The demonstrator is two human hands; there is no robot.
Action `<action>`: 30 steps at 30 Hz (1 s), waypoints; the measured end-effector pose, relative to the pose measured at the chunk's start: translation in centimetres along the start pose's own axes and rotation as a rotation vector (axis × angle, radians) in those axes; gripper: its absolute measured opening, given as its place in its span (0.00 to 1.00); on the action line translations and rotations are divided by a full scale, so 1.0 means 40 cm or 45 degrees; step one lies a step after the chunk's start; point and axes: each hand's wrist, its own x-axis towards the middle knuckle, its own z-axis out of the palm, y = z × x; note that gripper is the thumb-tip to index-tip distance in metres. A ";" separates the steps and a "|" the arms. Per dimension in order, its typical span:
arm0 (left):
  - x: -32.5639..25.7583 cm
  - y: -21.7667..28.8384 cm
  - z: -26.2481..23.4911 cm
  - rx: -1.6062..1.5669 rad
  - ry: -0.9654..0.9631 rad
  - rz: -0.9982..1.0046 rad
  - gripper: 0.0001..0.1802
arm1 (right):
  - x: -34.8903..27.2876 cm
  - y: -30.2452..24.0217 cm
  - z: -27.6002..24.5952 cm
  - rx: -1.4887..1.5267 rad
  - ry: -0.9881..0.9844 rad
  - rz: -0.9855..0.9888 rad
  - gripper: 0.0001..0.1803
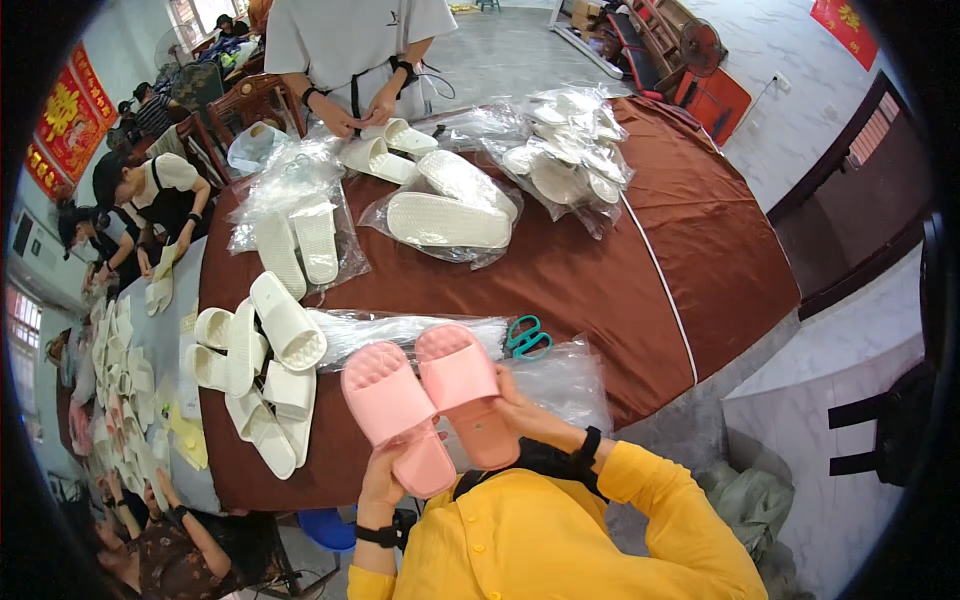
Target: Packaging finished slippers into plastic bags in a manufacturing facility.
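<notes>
I hold a pair of pink slide slippers side by side, tops facing up, above the near edge of the brown-covered table (600, 260). My left hand (381, 478) grips the heel end of the left pink slipper (395, 410). My right hand (515, 405) holds the right pink slipper (462, 385) from its right side. Just beyond the slippers lies a flat stack of clear plastic bags (400, 330), and teal-handled scissors (527, 338) rest on the table to the right of them.
A heap of loose cream slippers (260, 370) lies left of my hands. Bagged cream slippers (450, 215) and more bags (570, 150) cover the far side, where a person in a grey shirt (350, 50) handles a pair. Other people work at a table on the left.
</notes>
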 end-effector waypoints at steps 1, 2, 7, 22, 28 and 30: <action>0.028 -0.053 -0.085 0.115 0.169 -0.062 0.29 | 0.000 0.031 -0.005 -0.303 -0.122 -0.006 0.34; 0.042 -0.092 -0.139 0.230 0.337 -0.125 0.26 | -0.001 0.050 -0.010 -0.608 -0.243 -0.008 0.35; 0.042 -0.138 -0.174 0.299 0.425 -0.126 0.21 | -0.015 0.040 -0.017 -0.974 -0.227 0.113 0.41; 0.055 -0.131 -0.175 0.789 0.331 0.036 0.32 | 0.129 -0.012 -0.228 -0.382 0.404 -0.093 0.14; 0.017 -0.036 -0.057 1.843 0.654 -0.437 0.28 | 0.186 0.062 -0.208 -0.873 0.239 0.088 0.12; -0.001 -0.043 -0.034 2.008 0.794 -0.062 0.28 | 0.201 0.052 -0.175 -0.835 0.289 0.114 0.11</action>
